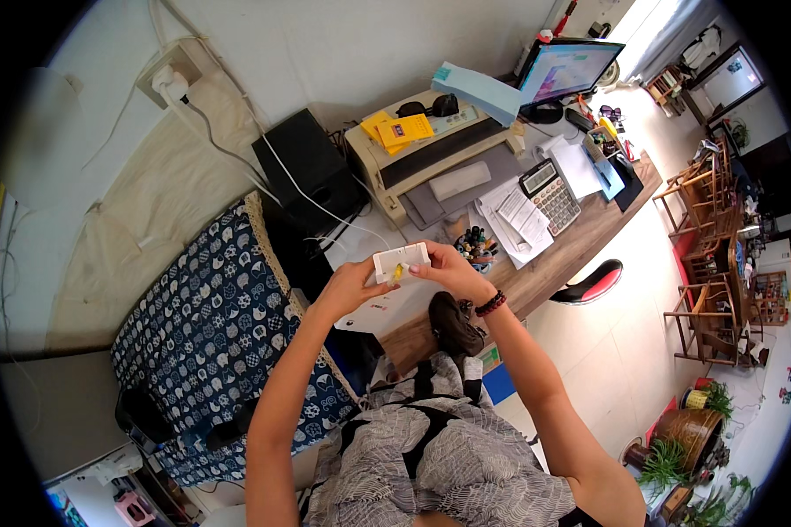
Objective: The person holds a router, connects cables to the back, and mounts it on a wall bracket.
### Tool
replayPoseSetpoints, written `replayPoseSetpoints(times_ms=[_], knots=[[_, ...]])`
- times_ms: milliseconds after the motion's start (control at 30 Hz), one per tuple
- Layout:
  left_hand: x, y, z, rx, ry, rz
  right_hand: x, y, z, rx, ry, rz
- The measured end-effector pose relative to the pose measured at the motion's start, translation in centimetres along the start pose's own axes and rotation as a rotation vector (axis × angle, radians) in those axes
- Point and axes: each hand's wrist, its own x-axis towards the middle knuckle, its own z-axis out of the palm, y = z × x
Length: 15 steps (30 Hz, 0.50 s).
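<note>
Both my hands hold a small white plastic case [390, 259] over the near end of the desk. My left hand [347, 290] grips its left side, thumb along the lower edge. The fingers of my right hand [453, 269] go behind the right side, and its thumb lies over the front. A small yellow piece [397, 271] shows at the case's lower front, near my right thumb; what it is exactly I cannot tell. A thin white cable [310, 196] runs down from the wall and reaches the desk just behind the case.
Beyond my hands stand a pen holder [478, 247], a calculator [551, 197], papers [517, 224], a dot-matrix printer [395, 181] and a monitor [570, 69]. A black box [310, 165] is at the wall. Left lies a cat-patterned cloth cover [204, 329]; a dark bag [455, 323] sits near my right forearm.
</note>
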Motion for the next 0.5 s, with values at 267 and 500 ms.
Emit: replayPoseSetpoints(times_ms=[267,500], knots=[[0.4,-2.0,0.0,-0.276,0.025,0.050,1.9,0.5,-2.8,0.126,0.012,0.094],[0.8,-3.7,0.5,-0.616,-0.015,0.042,4.2,-2.6,-1.7,-0.499,-0.072,-0.218]])
